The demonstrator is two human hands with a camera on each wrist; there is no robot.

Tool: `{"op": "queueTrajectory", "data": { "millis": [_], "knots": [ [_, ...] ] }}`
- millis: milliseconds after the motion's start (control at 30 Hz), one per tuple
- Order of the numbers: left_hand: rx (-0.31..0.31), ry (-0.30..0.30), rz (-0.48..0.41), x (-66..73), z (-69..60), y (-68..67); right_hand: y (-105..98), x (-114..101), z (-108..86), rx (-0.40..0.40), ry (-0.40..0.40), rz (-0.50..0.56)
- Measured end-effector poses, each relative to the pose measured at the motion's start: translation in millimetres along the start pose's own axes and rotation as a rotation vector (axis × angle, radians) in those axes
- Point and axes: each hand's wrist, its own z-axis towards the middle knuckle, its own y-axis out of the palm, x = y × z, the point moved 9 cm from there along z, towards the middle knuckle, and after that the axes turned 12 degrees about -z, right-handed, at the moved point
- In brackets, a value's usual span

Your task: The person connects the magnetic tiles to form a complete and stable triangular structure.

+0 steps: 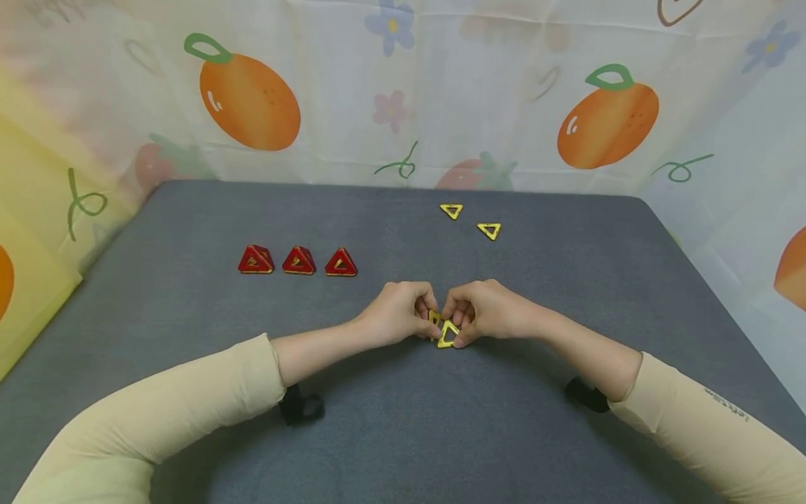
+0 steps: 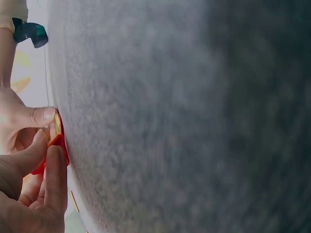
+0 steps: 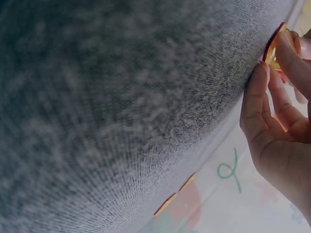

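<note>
Near the table's middle, my left hand (image 1: 398,313) pinches a small triangular tile (image 1: 432,318) with an open centre, standing on edge and partly hidden by the fingers. Opposite it, my right hand (image 1: 494,309) pinches a second triangular tile (image 1: 444,344), its yellow face showing. The two tiles are close together or touching; which one cannot be told. In the left wrist view, red shows on the piece (image 2: 59,141) at the left fingertips. The right wrist view has the right hand (image 3: 279,138) with thumb and finger at a tile's red edge (image 3: 268,47).
Three red pyramid-shaped pieces (image 1: 299,261) stand in a row at left. Two flat yellow triangular tiles (image 1: 489,226) lie toward the back right. A grey cloth covers the table (image 1: 403,420), with a fruit-printed curtain (image 1: 352,84) behind it. Black straps (image 1: 301,406) hang under both forearms.
</note>
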Motion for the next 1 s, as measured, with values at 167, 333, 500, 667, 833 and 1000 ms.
{"op": "queueTrajectory", "data": {
  "millis": [167,333,500,667,833,1000],
  "knots": [
    [0.002,-0.004,-0.013,-2.5,-0.3,3.0,0,0,-0.6,0.000,0.003,0.000],
    [0.005,0.004,-0.018,-3.2,-0.4,4.9,0,1,-0.6,-0.006,0.018,-0.006],
    [0.006,0.006,-0.007,-2.6,-1.2,4.9,1,0,-0.3,-0.011,0.018,-0.007],
    [-0.009,0.039,-0.022,-1.1,-0.8,7.9,1,1,-0.9,-0.013,0.020,-0.004],
    [-0.036,0.078,-0.063,-0.3,-1.1,11.9,2,3,-0.7,-0.022,0.031,0.014],
    [-0.049,0.079,-0.049,-3.3,-0.2,11.9,2,3,-0.4,-0.024,0.034,0.010]
  ]
}}
